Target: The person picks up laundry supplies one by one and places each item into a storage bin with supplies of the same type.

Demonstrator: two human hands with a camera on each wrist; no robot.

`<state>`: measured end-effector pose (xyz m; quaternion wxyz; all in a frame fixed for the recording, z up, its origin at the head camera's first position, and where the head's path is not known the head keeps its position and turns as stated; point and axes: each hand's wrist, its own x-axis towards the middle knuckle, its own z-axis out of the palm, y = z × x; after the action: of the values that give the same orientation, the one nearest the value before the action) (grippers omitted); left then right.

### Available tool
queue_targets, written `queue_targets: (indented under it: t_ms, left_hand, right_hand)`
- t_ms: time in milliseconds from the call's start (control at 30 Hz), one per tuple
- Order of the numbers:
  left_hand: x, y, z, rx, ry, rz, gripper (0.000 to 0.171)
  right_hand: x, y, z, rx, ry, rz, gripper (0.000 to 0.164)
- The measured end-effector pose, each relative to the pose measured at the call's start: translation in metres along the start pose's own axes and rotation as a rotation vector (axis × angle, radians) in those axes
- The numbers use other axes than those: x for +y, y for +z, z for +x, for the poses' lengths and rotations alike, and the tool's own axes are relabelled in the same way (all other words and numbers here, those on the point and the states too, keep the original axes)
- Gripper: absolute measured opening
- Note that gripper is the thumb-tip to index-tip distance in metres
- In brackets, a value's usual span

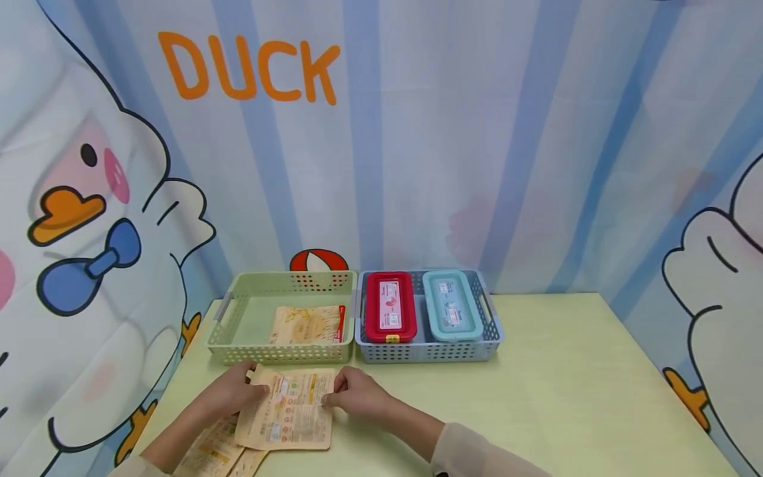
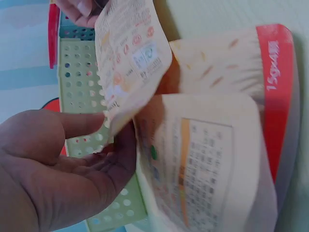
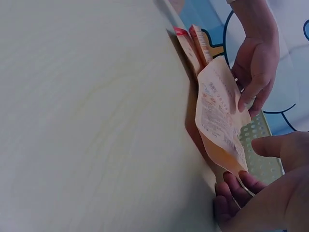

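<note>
A beige printed packet (image 1: 292, 411) is held up between both hands, its text side facing the head camera. My left hand (image 1: 235, 391) pinches its left edge, thumb in front and fingers behind, as the left wrist view shows. At the opposite edge, my right hand (image 1: 360, 394) grips the packet with thumb and fingers. Beneath it, more beige packets (image 1: 211, 454) lie overlapping on the table; one packet (image 2: 277, 96) has a red end band. Another packet (image 1: 306, 324) with a red strip lies in the green basket (image 1: 280, 354), just beyond the hands.
A blue basket (image 1: 426, 353) stands right beside the green one. Inside it are a red-lidded box (image 1: 390, 308) and a light-blue-lidded box (image 1: 453, 306). Both baskets are near the back of the pale yellow table (image 1: 566, 397), before a duck-print curtain (image 1: 429, 132).
</note>
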<state>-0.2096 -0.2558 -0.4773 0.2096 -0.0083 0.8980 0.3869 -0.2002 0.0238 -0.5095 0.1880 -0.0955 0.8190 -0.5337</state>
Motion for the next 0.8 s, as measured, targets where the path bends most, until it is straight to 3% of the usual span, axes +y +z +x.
queue_targets:
  t_ms: [200,333,567,800]
  left_hand:
    - [0.01,0.003,-0.007,-0.002,-0.03,-0.031,0.073]
    - [0.012,0.003,-0.01,0.0,-0.033,-0.036,0.08]
    - [0.016,-0.001,-0.013,-0.028,-0.061,-0.033,0.089]
    - [0.015,-0.001,-0.014,-0.023,-0.037,-0.004,0.089]
  right_hand:
    - [-0.006,-0.004,-0.002,-0.024,0.057,0.11,0.023]
    - [-0.01,-0.006,-0.004,-0.063,0.087,0.174,0.032]
    - [-0.013,-0.004,-0.005,-0.062,0.089,0.198,0.041]
    - [-0.011,-0.004,-0.006,-0.087,0.104,0.224,0.039]
